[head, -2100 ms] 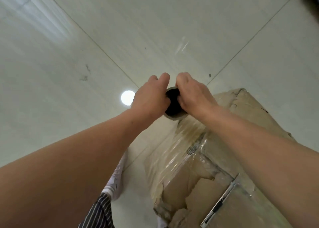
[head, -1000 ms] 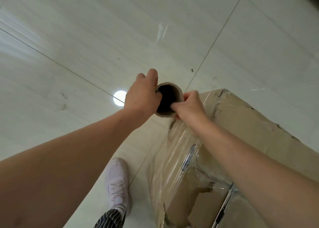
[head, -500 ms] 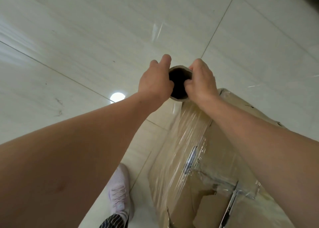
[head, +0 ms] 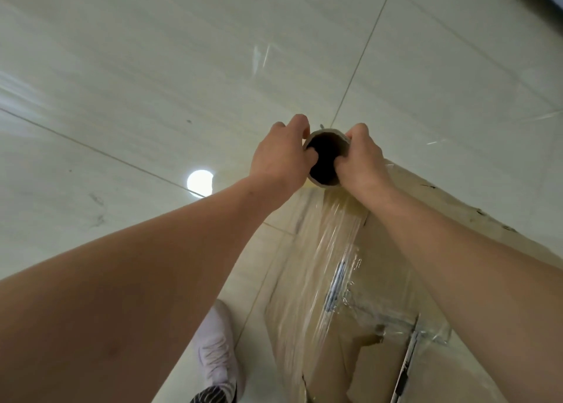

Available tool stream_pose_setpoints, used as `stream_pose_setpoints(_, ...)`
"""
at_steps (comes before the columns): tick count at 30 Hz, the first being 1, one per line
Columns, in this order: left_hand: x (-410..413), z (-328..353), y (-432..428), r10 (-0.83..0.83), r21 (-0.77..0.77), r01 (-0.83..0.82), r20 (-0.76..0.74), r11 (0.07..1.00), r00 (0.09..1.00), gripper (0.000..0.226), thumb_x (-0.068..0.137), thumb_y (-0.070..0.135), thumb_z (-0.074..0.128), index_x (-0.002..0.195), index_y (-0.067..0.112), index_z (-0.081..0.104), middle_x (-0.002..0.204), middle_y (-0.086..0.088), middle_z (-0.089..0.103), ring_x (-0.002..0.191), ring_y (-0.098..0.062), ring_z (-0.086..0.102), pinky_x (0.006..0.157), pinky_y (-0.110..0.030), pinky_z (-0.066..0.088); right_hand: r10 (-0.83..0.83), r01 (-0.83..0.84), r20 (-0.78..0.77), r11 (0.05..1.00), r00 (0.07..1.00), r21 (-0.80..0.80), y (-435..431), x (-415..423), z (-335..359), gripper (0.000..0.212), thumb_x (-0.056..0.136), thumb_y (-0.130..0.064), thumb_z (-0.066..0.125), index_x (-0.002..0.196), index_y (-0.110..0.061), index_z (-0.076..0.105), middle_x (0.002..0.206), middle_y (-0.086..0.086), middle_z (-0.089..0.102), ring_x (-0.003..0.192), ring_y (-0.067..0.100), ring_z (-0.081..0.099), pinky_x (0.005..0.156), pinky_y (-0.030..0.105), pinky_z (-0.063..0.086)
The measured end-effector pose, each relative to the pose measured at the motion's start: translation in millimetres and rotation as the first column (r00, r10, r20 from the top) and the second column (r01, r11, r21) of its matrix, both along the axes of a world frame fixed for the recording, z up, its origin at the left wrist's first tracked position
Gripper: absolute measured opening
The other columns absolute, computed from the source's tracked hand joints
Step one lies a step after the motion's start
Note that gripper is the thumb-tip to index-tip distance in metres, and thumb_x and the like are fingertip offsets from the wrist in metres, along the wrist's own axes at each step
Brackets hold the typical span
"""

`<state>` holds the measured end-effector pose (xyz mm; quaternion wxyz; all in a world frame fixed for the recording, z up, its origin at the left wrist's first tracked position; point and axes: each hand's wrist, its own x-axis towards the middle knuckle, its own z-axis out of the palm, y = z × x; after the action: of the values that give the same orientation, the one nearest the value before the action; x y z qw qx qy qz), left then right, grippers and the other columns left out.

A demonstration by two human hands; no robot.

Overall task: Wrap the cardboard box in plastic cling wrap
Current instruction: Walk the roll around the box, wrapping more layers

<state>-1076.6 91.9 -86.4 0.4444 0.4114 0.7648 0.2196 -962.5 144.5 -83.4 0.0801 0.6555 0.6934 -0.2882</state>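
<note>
A tall cardboard box (head: 451, 238) stands on the floor at the lower right, its near side covered by a sheet of clear cling wrap (head: 332, 250). I look down the open end of the cling wrap roll's cardboard tube (head: 324, 158), held upright above the box's far corner. My left hand (head: 281, 158) grips the tube's left rim with the thumb inside. My right hand (head: 362, 163) grips the right rim the same way. The film runs down from the roll along the box's side.
Pale glossy floor tiles (head: 152, 67) spread all around the box, with a bright round light reflection (head: 199, 182) left of my hands. My foot in a light shoe (head: 217, 351) stands on the floor close to the box's left side.
Both hands have kept hold of the tube while carrying it around the box. The view has shifted, and more film now lies along the box's side.
</note>
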Motion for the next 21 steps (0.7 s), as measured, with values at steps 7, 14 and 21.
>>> stream_pose_setpoints(7,-7.1,2.5,-6.1,-0.053,-0.028,0.053,-0.002,0.998,0.999,0.033,0.091,0.035,0.055,0.121,0.021,0.050,0.114,0.000,0.054,0.089,-0.021,0.057,0.066,-0.031,0.051,-0.095,0.099,0.027,0.984,0.995,-0.149,6.9,-0.9,3.5,0.026,0.092,-0.012,0.049,0.118,-0.011,0.045,0.108,0.007,0.053,0.093,0.022,0.050,0.076,0.032,0.042)
stream_pose_setpoints(14,-6.9,18.7,-8.0,-0.052,-0.007,0.052,-0.029,0.999,0.998,0.038,0.091,0.034,0.054,0.127,0.024,0.044,0.119,0.004,0.051,0.091,-0.018,0.059,0.068,-0.036,0.056,-0.086,0.084,-0.018,0.991,0.996,-0.106,7.5,2.6,17.2,0.037,0.092,-0.016,0.051,0.128,-0.014,0.041,0.126,0.004,0.050,0.108,0.021,0.050,0.080,0.028,0.037)
stream_pose_setpoints(21,2.7,40.6,-32.1,0.072,0.139,-0.052,-0.146,0.989,0.987,0.034,0.092,0.027,0.052,0.124,0.022,0.043,0.124,0.005,0.045,0.094,-0.015,0.055,0.070,-0.028,0.041,-0.046,0.054,-0.127,0.997,0.991,0.059,-11.6,34.2,50.9,0.051,0.096,-0.031,0.049,0.142,-0.015,0.031,0.143,0.003,0.037,0.126,0.019,0.044,0.100,0.032,0.036)
